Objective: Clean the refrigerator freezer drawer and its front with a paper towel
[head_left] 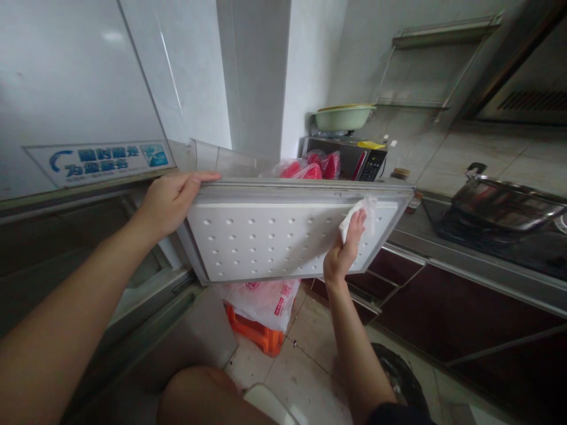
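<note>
An open refrigerator door [274, 242] swings out across the middle, its white inner panel dotted with rows of round dimples. My left hand [170, 198] grips the door's top edge near the hinge side, thumb and fingers laid along the rim. Toward the other end of the panel, my right hand [348, 245] presses a crumpled white cloth [370, 212] flat against the surface, near the upper corner. Whether it is fabric or paper, I cannot tell. The refrigerator body [66, 88] stands on the left, with a blue-lettered sticker [106, 162] above the opened compartment.
Behind the door are a microwave [372, 165], a green basin [343, 118] and red bagged items [305, 168]. A steel pot [509, 203] sits on the stove at right. Below are an orange stool [254, 330] with a plastic bag [266, 301] and a dark round container [403, 378].
</note>
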Demonstrator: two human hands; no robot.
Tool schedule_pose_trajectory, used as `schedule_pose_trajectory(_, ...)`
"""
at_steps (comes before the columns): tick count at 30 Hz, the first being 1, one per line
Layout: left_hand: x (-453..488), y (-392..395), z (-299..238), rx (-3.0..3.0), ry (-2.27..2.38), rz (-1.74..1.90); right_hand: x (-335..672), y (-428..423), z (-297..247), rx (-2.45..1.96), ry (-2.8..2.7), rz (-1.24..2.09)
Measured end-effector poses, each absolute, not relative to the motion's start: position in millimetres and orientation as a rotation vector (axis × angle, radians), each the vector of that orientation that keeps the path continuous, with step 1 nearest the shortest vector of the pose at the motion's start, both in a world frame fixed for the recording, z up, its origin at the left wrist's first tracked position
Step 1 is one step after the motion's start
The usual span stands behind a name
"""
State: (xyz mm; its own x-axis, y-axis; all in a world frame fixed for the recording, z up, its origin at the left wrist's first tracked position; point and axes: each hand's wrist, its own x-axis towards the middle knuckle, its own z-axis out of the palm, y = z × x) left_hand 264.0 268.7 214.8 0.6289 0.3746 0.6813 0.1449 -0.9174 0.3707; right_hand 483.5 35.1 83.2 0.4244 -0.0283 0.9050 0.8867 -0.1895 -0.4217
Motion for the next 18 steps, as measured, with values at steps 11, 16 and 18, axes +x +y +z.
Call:
schedule_pose_trajectory(11, 263, 269, 215, 2.569, 0.399, 1.192, 410, 17, -50, -1.525, -0.335, -0.354)
schedule_pose_trajectory(16, 264, 271, 213, 2.578, 0.406, 1.183, 391, 33, -52, -1.428, -0.292, -0.277)
schedule_pose_trajectory(18, 265, 272, 213, 2.58, 0.381, 1.181, 398, 37, -30, -1.393, -0.273, -0.343)
